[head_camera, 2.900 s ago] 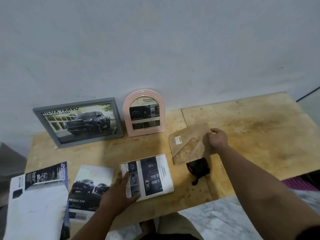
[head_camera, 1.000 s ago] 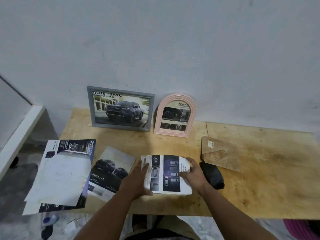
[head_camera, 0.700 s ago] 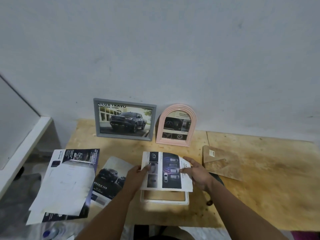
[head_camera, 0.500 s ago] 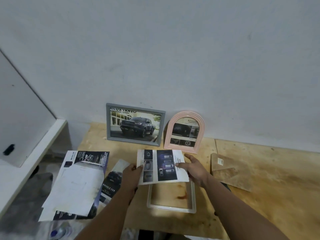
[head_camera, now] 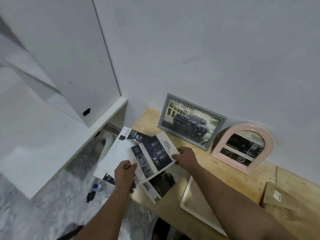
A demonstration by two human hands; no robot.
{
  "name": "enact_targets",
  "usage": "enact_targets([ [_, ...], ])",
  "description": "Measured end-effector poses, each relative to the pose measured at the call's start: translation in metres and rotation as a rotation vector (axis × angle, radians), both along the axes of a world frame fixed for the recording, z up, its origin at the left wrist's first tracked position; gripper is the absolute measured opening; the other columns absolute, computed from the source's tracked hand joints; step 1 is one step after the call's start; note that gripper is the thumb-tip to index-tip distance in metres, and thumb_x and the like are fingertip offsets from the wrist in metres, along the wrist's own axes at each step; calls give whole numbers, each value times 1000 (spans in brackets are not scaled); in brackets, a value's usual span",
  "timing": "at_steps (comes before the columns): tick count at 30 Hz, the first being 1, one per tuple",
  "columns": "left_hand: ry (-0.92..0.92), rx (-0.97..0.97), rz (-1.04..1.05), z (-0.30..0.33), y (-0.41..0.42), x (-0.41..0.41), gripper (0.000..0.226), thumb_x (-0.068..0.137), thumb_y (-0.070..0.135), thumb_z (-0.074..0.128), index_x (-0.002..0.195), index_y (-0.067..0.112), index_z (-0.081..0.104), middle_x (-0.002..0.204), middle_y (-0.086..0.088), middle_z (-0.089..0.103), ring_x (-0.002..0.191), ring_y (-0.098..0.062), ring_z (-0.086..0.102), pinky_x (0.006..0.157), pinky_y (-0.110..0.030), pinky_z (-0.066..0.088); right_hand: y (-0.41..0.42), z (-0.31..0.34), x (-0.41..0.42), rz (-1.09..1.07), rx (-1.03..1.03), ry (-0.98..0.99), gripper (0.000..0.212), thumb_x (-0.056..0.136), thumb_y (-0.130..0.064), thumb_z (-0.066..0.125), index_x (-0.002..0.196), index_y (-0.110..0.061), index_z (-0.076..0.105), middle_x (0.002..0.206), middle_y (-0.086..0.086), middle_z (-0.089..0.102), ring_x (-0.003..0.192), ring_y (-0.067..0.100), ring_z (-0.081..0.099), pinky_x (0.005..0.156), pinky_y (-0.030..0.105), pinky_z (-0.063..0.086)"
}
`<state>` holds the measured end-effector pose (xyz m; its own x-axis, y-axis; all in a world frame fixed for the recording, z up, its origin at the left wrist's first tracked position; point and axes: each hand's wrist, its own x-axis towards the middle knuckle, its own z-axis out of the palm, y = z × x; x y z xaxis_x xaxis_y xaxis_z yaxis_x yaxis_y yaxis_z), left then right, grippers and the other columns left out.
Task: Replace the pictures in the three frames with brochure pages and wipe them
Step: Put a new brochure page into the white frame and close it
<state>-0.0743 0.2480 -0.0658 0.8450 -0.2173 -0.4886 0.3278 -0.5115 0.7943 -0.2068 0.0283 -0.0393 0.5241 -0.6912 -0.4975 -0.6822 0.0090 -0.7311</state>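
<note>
A plain home corner: a bare plywood table [head_camera: 245, 186] against a white painted wall [head_camera: 207, 49], marble-patterned floor [head_camera: 52, 205], white cabinet [head_camera: 69, 58] beside it.

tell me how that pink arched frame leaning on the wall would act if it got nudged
The pink arched frame stands tilted back against the wall, so a nudge would probably slide its base on the wooden table or drop it flat. It looks rigid and fairly light. Its front may be glazed, so perhaps breakable.
</note>
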Motion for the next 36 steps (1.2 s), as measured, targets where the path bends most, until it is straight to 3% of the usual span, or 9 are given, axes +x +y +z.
enact_targets([
  [3, -70, 29, 103, -9, 23, 16, 17, 86, 13, 76, 94, 14, 61, 76, -6, 62, 72, -27, 60, 75, -41, 51, 13, -12, 42, 95, 15, -3, 25, 86, -3, 70, 112, -4, 72, 96, 9, 71, 61, 16, 67, 49, 18, 50],
  [6, -99, 47, 202, -10, 39, 27, 33, 87, 9, 75, 114, 10, 57, 81, -3, 61, 77, -21, 58, 69, -29, 43, 25, -25, 74, 157, 45, -6, 35, 84, 3, 67, 119, -4, 72, 101, 12, 73, 76, 23, 69, 61, 27, 54],
  [10, -105, 153, 204, -15, 56, 37, 57, 88, 15, 73, 139, 15, 46, 104, -10, 70, 89, -22, 59, 76, -31, 40, 36, -32, 93, 187, 156, 14, 54, 84, 10, 64, 135, -6, 61, 111, 22, 71, 89, 31, 68, 77, 40, 59],
  [13, -104, 257, 178, -25, 65, 36, 61, 85, 24, 74, 138, 17, 44, 120, -14, 67, 111, -34, 61, 86, -41, 47, 33, -41, 82, 331, -2, 120, 54, 92, -5, 60, 144, -15, 51, 133, 10, 63, 117, 26, 61, 97, 37, 51],
  [17, -319, 602, -188, -44, 74, 29, 72, 82, 38, 72, 145, 20, 43, 141, -18, 47, 128, -44, 40, 94, -58, 45, 20, -53, 52, 372, -273, 430, 64, 90, -38, 64, 147, -27, 38, 144, 7, 47, 129, 30, 47, 102, 46, 45],
  [21, -526, 675, -654, -61, 72, 23, 65, 88, 51, 61, 148, 34, 42, 162, -5, 27, 147, -36, 20, 109, -59, 34, 20, -64, 21, 400, -355, 612, 86, 79, -61, 74, 146, -28, 32, 136, 9, 41, 125, 31, 44, 94, 48, 45],
  [27, -494, 719, -838, -63, 67, 18, 64, 92, 59, 49, 150, 39, 33, 167, -2, 12, 154, -32, 7, 119, -53, 21, 24, -73, 18, 298, -327, 503, 80, 78, -40, 83, 142, -26, 37, 134, 9, 55, 124, 32, 51, 98, 48, 46],
  [30, -484, 752, -868, -56, 61, 22, 62, 90, 59, 51, 147, 39, 36, 165, -4, 17, 152, -34, 12, 118, -54, 25, 21, -70, 16, 248, -277, 438, 74, 80, -14, 78, 143, -23, 39, 136, 12, 48, 116, 34, 58, 96, 45, 54],
  [36, -463, 807, -916, -45, 49, 28, 59, 85, 58, 61, 138, 39, 44, 156, -3, 30, 143, -30, 31, 115, -52, 33, -12, -53, -15, 162, -98, 318, 34, 85, -8, 61, 117, -12, 73, 121, 8, 71, 109, 26, 66, 94, 34, 54],
])
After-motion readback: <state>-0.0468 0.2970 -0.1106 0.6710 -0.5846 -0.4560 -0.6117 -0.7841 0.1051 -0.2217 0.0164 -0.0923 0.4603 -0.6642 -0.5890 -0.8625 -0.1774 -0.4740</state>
